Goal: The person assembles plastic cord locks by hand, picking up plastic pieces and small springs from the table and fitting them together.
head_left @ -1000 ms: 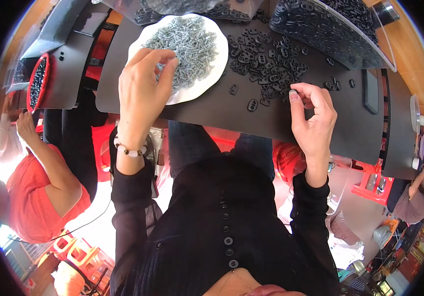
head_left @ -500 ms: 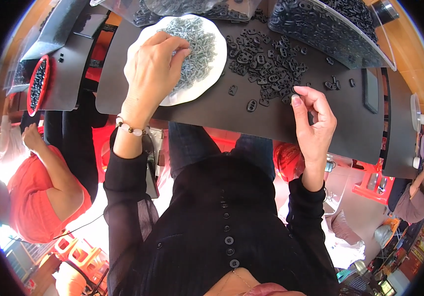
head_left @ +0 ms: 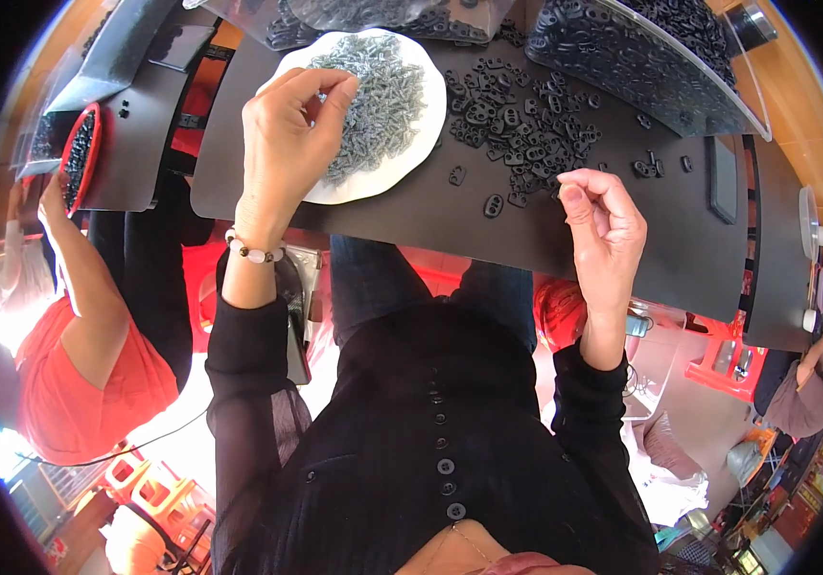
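My left hand (head_left: pixel 289 144) hovers over the left part of a white scalloped plate (head_left: pixel 335 193). The plate holds a heap of small silvery spring-like pieces (head_left: pixel 384 110). Its thumb and forefinger are pinched; anything between them is too small to make out. To the right, my right hand (head_left: pixel 610 230) is raised above the dark table, thumb against forefinger, and what it pinches cannot be made out. Just beyond it lies a loose pile of black two-holed cord-lock pieces (head_left: pixel 517 129). A single black piece (head_left: pixel 494 205) lies near the table's front edge.
A clear bin (head_left: pixel 641 81) full of black pieces stands at the back right, another clear container (head_left: pixel 382 24) at the back. A dark phone-like slab (head_left: pixel 722 179) lies at the right edge. At left, a person in red (head_left: pixel 76 383) reaches toward a red tray (head_left: pixel 85 158).
My left hand has lifted slightly off the heap, its pinch now clearer of the pieces. My right hand has shifted slightly left. The person at left has reached up to the red tray.
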Tool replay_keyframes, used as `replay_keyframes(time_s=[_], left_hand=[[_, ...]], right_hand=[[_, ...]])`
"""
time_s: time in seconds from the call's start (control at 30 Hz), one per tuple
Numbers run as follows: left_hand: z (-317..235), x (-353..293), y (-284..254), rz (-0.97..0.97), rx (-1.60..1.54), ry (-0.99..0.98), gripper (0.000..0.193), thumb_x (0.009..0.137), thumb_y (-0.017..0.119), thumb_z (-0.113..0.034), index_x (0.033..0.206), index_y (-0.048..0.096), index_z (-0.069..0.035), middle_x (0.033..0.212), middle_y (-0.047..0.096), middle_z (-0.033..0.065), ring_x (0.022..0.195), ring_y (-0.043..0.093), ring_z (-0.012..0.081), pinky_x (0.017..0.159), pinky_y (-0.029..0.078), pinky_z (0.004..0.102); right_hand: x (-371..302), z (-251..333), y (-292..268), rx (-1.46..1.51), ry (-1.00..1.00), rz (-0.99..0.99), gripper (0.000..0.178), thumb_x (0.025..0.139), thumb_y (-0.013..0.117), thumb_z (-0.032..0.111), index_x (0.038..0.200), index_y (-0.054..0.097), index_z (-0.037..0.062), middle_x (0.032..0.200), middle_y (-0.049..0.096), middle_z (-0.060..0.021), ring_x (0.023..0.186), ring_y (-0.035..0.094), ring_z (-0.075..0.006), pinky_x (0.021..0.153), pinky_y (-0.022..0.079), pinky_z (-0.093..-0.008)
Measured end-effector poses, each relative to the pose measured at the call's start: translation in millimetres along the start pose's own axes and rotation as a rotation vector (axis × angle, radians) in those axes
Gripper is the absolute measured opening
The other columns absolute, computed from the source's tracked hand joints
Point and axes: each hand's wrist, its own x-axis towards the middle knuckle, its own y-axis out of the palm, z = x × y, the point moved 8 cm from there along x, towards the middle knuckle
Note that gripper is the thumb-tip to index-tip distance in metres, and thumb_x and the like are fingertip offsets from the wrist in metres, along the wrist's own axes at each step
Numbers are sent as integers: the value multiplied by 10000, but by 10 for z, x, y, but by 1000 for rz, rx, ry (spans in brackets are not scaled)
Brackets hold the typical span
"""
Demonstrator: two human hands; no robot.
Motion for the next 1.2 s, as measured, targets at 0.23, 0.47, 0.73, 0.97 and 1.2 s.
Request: replay_keyframes(time_s=[0.23, 0.47, 0.73, 0.97, 1.2], left_hand=[[170, -16, -27, -37, -160, -127, 150, 907, 698, -155, 926, 721, -8, 682, 664, 38, 565, 541, 63, 543, 432, 234], [233, -61, -28, -18, -193, -122, 148, 909, 696, -150, 935, 718, -5, 697, 671, 35, 586, 557, 61, 555, 441, 227], [174, -124, -37, -21, -399, -210, 121, 896, 706, -110, 948, 723, -2, 727, 665, 32, 612, 547, 56, 576, 434, 209], [3, -184, -122, -64, -215, -64, 98, 883, 720, -87, 956, 730, -23, 762, 677, 35, 620, 562, 64, 578, 436, 203], [-619, -384, -269, -203, 18, 355, 118, 787, 762, -15, 884, 710, -60, 799, 660, 48, 673, 630, 202, 597, 499, 293]], right_hand=[[31, 37, 21, -15, 4, -57, 141, 982, 625, 156, 1006, 633, 17, 828, 656, -13, 703, 548, -29, 640, 427, -174], [10, -56, 84, -65, 104, -6, 165, 1007, 581, 175, 1045, 638, 24, 772, 663, -10, 662, 513, -9, 571, 363, -176], [31, 129, 173, 40, 14, 19, 179, 990, 607, 171, 1062, 665, 18, 856, 692, -40, 720, 543, -43, 636, 425, -198], [141, 302, 504, 102, -13, 105, 137, 954, 635, 61, 1064, 671, -12, 872, 684, -28, 790, 635, -59, 699, 480, -189], [234, 509, 1109, 267, 16, 298, 142, 961, 644, 126, 992, 686, -6, 819, 686, -23, 754, 630, -58, 680, 489, -206]])
